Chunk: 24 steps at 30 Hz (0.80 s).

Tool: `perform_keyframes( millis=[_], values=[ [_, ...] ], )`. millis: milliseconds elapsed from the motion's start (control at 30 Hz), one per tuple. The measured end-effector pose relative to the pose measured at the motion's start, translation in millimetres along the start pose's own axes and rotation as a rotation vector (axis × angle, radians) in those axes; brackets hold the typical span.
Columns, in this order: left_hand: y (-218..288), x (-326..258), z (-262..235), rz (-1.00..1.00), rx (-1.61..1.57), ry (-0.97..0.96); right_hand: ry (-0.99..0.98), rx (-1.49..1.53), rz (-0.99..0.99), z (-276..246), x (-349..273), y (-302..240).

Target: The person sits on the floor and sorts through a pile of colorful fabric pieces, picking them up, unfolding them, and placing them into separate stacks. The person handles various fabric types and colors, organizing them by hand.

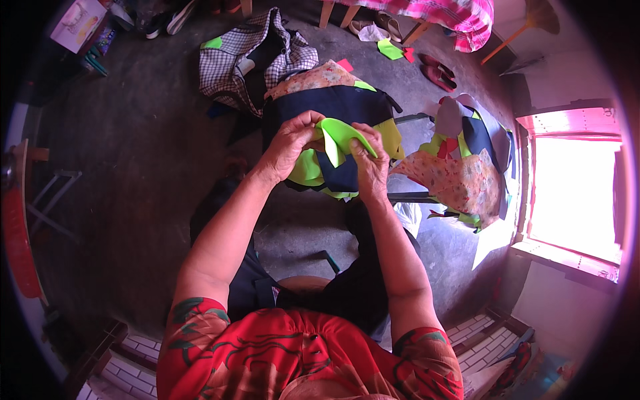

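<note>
Between both hands I hold a bright lime-green fabric piece (343, 137), folded or curled, above a heap in front of my knees. My left hand (293, 143) pinches its left side, fingers closed at the upper edge. My right hand (371, 157) grips the right edge, with the thumb on the near face. Under the hands lies dark navy cloth (313, 103). More lime-green pieces (307, 168) hang at its near side. A flowered peach cloth (313, 79) shows along its far edge.
A checked cloth bag (230, 63) lies open on the floor at the far left. To the right, a second heap holds flowered cloth (460, 179) and scraps. Dark red shoes (438, 72) and a green scrap (390, 49) lie beyond. A bright window (575, 197) is at right.
</note>
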<state>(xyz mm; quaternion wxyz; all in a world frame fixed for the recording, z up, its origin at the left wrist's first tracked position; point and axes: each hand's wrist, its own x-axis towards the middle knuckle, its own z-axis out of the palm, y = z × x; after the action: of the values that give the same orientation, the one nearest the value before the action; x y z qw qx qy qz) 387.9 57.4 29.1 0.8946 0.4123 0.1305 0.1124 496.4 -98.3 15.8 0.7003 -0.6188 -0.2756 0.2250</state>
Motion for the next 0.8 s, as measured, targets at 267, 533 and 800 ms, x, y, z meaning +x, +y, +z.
perform_keyframes(
  millis=[267,533,800],
  values=[
    [1.1,0.5,10.0,0.045,0.266,-0.023,0.1,0.147,0.066,-45.1,26.3,-12.5],
    [-12.6,4.4,3.0,-0.082,0.396,0.133,-0.075,0.297,-0.134,-52.5,33.6,-18.5],
    [-22.2,5.7,14.6,-0.214,0.163,0.189,-0.187,0.897,0.063,-44.9,26.9,-29.0]
  ],
)
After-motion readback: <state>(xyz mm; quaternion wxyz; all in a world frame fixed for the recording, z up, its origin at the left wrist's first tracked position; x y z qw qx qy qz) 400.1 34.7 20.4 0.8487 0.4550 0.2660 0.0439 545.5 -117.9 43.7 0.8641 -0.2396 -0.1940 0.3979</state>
